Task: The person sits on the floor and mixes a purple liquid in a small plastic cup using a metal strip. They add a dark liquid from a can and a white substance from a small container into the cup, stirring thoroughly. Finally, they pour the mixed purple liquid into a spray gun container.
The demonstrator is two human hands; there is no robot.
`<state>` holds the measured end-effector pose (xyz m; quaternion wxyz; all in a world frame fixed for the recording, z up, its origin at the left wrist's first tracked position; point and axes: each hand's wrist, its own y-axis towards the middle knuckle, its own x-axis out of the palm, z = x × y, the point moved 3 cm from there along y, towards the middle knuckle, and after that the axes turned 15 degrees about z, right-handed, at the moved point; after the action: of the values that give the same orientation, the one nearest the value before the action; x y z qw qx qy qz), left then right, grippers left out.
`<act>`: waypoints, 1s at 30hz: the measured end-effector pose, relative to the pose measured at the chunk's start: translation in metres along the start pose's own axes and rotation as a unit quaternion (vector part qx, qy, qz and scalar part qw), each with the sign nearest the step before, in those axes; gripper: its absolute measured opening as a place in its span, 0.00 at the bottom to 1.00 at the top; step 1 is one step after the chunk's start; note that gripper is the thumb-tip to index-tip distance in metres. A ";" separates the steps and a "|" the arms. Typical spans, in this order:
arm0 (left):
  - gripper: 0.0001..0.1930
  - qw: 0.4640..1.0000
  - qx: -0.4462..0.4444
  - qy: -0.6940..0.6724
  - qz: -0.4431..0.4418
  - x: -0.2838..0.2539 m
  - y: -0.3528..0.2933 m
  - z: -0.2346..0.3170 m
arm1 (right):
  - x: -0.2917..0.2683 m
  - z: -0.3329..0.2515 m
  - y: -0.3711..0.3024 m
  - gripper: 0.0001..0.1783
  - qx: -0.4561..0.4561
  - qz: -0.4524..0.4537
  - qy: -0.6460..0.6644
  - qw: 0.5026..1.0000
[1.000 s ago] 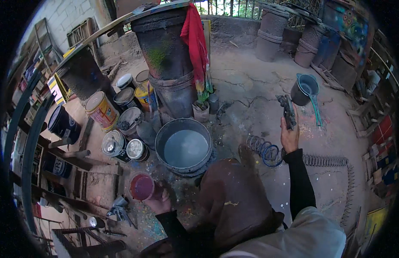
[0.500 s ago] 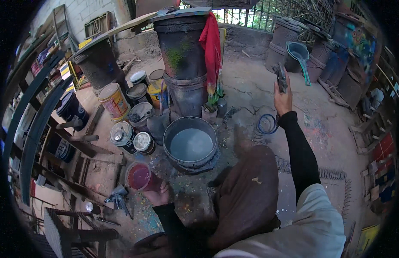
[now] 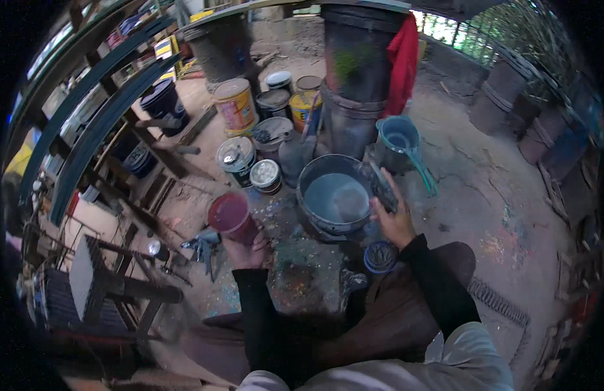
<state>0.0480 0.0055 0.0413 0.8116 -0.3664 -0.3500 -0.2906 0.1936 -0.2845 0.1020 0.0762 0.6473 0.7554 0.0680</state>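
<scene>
In my left hand (image 3: pixel 248 251) is a small cup of dark red paint (image 3: pixel 227 212), held upright off the floor, fingers wrapped round its lower side. My right hand (image 3: pixel 397 221) is raised at the right rim of a wide dark tub (image 3: pixel 306 210) of greyish, cloudy liquid. It grips a dark grey, lumpy thing (image 3: pixel 384 194), blurred, whose kind I cannot make out. Behind that hand, next to the tub, is a teal dipper-like bucket (image 3: pixel 398 133) with a long handle. A spray gun (image 3: pixel 202 246) lies on the floor left of my cup hand.
Several paint cans (image 3: pixel 266 174) cluster behind the tub to its left. A tall dark barrel (image 3: pixel 354 72) with a red cloth (image 3: pixel 403 65) stands behind. A stool (image 3: pixel 97 280) and wooden racks are at left. A coiled hose (image 3: pixel 497 301) and a blue-rimmed round thing (image 3: pixel 380 256) lie at right.
My right hand has come back from far right to the tub's rim, still gripping the grey thing. The teal bucket now appears beside the barrel. The view has turned left.
</scene>
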 end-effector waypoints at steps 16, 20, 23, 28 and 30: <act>0.24 0.989 0.057 0.120 0.066 -0.001 -0.050 0.051 | 0.120 0.036 -0.114 0.26 0.004 -0.364 -0.034 0.931; 0.21 0.983 0.062 0.140 0.097 -0.003 -0.050 0.050 | 0.124 0.045 -0.114 0.26 0.012 -0.378 -0.038 0.925; 0.18 0.983 0.073 0.129 0.111 -0.006 -0.052 0.050 | 0.126 0.046 -0.118 0.26 0.035 -0.383 -0.007 0.923; 0.15 0.976 0.065 0.190 0.079 0.001 -0.062 0.053 | 0.124 0.049 -0.116 0.26 -0.034 -0.375 -0.056 0.925; 0.15 0.975 0.066 0.195 0.083 0.002 -0.061 0.053 | 0.123 0.050 -0.117 0.27 -0.031 -0.374 -0.059 0.925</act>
<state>-0.0145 0.0131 0.0923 0.9078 -0.2763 -0.1721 -0.2645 0.0722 -0.1803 0.0265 0.1609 0.3177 0.9342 0.0194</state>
